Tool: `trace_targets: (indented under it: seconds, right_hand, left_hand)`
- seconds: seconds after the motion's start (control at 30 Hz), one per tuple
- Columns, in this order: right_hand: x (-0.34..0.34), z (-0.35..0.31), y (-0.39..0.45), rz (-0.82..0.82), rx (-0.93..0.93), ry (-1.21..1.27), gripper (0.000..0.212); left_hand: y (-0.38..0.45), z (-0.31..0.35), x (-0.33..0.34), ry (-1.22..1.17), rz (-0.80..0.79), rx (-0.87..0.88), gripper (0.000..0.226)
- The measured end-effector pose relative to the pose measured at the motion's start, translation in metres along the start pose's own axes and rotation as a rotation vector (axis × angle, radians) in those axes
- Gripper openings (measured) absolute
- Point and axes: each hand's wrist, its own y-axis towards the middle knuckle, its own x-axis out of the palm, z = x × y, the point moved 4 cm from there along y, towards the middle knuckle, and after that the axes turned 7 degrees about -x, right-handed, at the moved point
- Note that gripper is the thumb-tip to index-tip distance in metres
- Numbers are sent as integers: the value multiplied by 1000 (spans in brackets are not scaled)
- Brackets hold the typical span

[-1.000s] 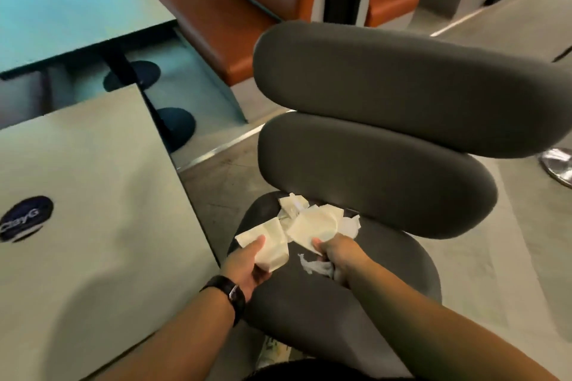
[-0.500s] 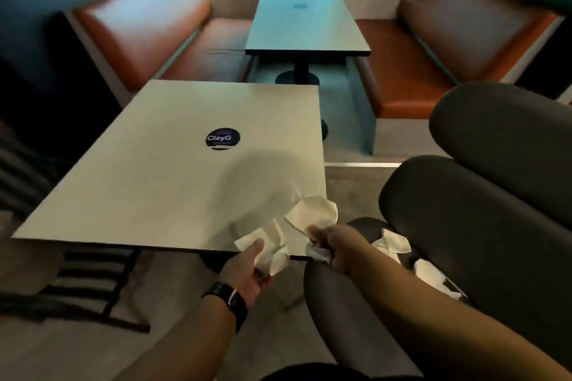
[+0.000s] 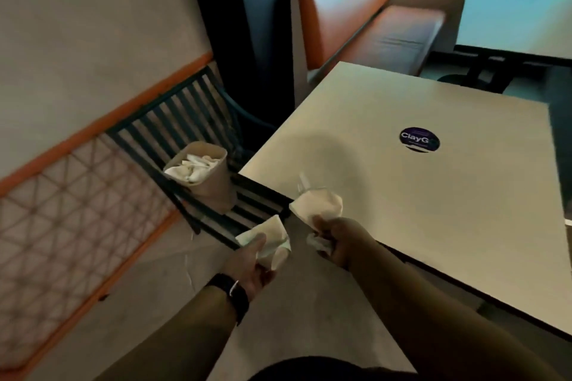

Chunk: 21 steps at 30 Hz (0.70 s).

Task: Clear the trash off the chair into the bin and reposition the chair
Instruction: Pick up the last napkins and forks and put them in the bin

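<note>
Both hands hold crumpled white napkins mid-frame: left hand (image 3: 247, 260) pinches one wad (image 3: 269, 244), right hand (image 3: 337, 241) grips another (image 3: 318, 207) over the table's (image 3: 433, 201) corner. Tan bin (image 3: 210, 182), already stuffed with tissue, sits left of centre.

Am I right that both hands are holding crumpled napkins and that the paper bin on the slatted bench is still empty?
Not quite: the head view shows the paper bin already holding crumpled white paper. The left hand and right hand do grip napkins, and the bin does sit on the slatted bench.

We look down from head height, tilted, close over our forearms toward the table (image 3: 433, 195) corner.
</note>
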Motion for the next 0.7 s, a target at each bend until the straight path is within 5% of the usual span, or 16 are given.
trace_targets:
  seconds: [0.2,0.7]
  right_hand:
    - [106,14,50,-62,91,-160,34]
    - [329,-51,228,-194,230,-381,23]
  left_hand:
    - [24,49,-78,-185,78,-11,26]
    - [130,217,-144,-565,204,25,45]
